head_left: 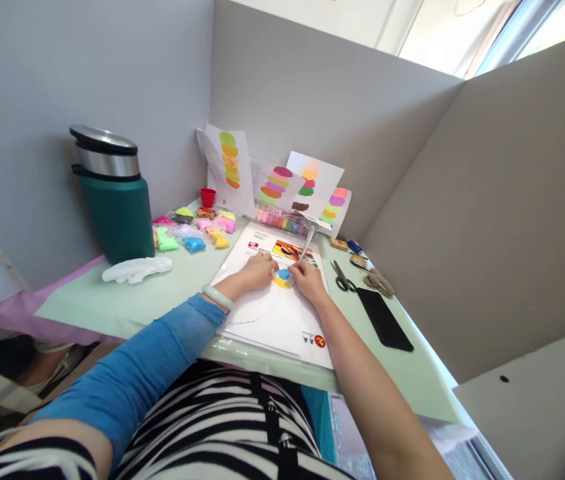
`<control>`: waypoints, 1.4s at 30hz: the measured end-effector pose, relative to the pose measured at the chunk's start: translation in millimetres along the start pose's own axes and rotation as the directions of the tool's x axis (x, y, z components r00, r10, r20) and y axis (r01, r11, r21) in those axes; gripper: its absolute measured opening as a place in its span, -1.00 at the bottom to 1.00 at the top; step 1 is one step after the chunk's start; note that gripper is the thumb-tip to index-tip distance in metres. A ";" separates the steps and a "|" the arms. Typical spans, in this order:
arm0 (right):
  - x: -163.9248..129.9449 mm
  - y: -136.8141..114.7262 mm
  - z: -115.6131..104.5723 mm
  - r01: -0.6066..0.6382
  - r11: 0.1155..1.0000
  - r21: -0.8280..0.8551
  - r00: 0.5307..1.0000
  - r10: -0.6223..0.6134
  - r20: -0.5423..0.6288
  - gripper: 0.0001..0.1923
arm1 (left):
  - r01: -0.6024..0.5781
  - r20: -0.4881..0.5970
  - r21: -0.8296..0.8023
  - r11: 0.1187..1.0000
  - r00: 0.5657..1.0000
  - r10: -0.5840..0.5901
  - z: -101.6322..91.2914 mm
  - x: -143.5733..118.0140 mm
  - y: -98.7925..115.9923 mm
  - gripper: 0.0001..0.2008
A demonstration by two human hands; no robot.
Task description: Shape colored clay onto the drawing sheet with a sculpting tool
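A lidded green insulated bottle [117,213] stands at the left of the bench [182,300] (what it holds is hidden), a crumpled white tissue [137,269] just before it. Clear packets [192,233] of coloured clay, among them green, blue, yellow and pink, lie beside it, near a small red cup [208,197] whose inside is out of sight. A clear case [282,219] of coloured pieces sits behind the white pad [257,320].

The right hand [308,280] pinches a fork [307,243], tines down against a flat yellow-and-blue clay piece [282,279] on the pad's middle. The left hand [260,270] has its fingers curled at the piece's left edge; whether they grip it, I cannot tell.

Black scissors [344,279] and a black phone [385,319] lie right of the pad. Colour-swatch sheets [236,167] lean on grey partitions [322,100], with a bright window [552,33] above right.
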State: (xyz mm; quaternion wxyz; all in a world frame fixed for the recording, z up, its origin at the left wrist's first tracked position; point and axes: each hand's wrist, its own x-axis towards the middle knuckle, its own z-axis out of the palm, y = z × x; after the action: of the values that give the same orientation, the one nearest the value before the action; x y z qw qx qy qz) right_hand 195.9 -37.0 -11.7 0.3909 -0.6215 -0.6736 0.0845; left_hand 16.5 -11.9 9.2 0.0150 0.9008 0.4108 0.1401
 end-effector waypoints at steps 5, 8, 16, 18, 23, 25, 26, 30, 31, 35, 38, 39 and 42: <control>0.8 0.3 -0.3 -0.005 1.000 -0.017 1.000 0.005 -0.004 -0.79 | -0.002 -0.003 0.006 1.000 1.000 0.002 0.1 0.3 -0.1 -0.67; 1.5 1.9 -0.4 -0.043 0.998 -0.039 0.999 0.041 -0.030 -0.79 | -0.009 -0.007 0.007 1.000 1.000 0.009 0.5 0.1 -0.4 -0.67; 0.7 0.9 -0.2 -0.036 0.999 -0.027 0.998 0.034 -0.056 -0.79 | -0.013 -0.001 0.012 1.000 1.000 0.013 -0.2 -0.4 -0.6 -0.66; 0.1 -0.3 -0.3 -0.007 1.000 -0.017 0.999 0.006 -0.037 -0.79 | -0.008 0.001 0.013 1.000 1.000 0.008 -0.4 -0.4 -0.4 -0.66; 0.4 1.2 -1.3 -0.036 0.996 -0.076 0.998 0.031 -0.060 -0.79 | -0.012 -0.003 0.013 1.000 1.000 0.012 0.2 -0.3 -0.4 -0.66; 1.1 2.6 -1.5 -0.062 0.992 -0.107 0.995 0.053 -0.088 -0.78 | -0.012 -0.007 0.012 1.000 1.000 0.012 0.5 -0.3 -0.6 -0.66; 1.4 3.1 -1.5 -0.073 0.990 -0.118 0.993 0.061 -0.101 -0.78 | -0.012 -0.008 0.012 1.000 1.000 0.012 0.7 -0.4 -0.6 -0.66; 1.5 2.5 -0.9 -0.071 0.990 -0.121 0.992 0.057 -0.113 -0.77 | -0.016 -0.009 0.010 1.000 1.000 0.016 1.1 -0.1 -1.2 -0.66; 1.4 2.0 -0.7 -0.060 0.992 -0.114 0.993 0.048 -0.105 -0.77 | -0.018 -0.008 0.010 1.000 1.000 0.018 1.2 0.1 -1.4 -0.66; 0.9 0.5 -1.4 -0.055 0.991 -0.122 0.997 0.047 -0.067 -0.78 | -0.022 -0.005 0.009 1.000 1.000 0.022 1.5 0.4 -1.6 -0.66; 0.8 0.2 -3.1 -0.097 0.982 -0.161 0.992 0.082 -0.098 -0.77 | -0.017 -0.006 0.006 1.000 1.000 0.017 1.0 -0.1 -0.9 -0.66; 0.7 0.1 -3.5 -0.109 0.979 -0.173 0.990 0.090 -0.112 -0.77 | -0.015 -0.006 0.005 1.000 1.000 0.015 0.7 -0.4 -0.6 -0.66; 0.5 0.0 -3.8 -0.115 0.977 -0.177 0.987 0.092 -0.129 -0.76 | -0.009 -0.002 0.000 1.000 1.000 0.009 -0.5 -1.1 -0.1 -0.66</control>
State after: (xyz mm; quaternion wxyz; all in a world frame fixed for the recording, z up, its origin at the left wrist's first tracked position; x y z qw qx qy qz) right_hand 198.3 -38.0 -8.9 0.3666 -0.6933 -0.6204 0.0045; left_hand 15.6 -12.7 9.4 0.0137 0.9025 0.4066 0.1411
